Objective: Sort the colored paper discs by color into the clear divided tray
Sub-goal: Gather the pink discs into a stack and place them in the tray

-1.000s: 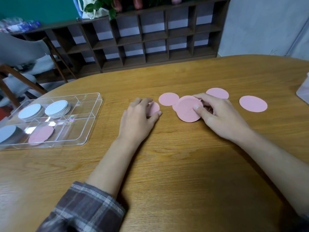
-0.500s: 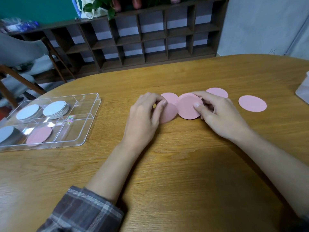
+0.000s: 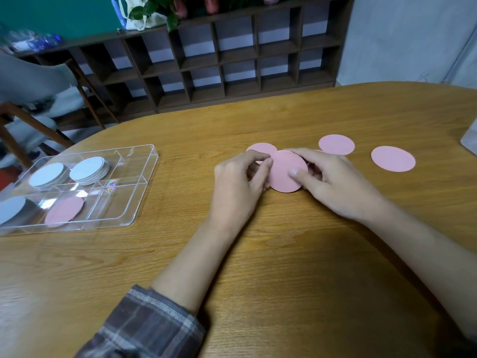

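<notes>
Currently, L hand and R hand both pinch the held pink disc at mid table, fingers curled round its edges (cannot tell if more lie beneath). 3 loose discs lie close by, 1 partly behind the L fingers. Clear tray, well left, holds white stacks plus a sorted pink disc

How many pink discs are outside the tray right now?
4 seen: held disc between left hand and right hand; partly covered disc behind the left hand; middle disc and far-right disc. More may hide under the held disc.
</notes>
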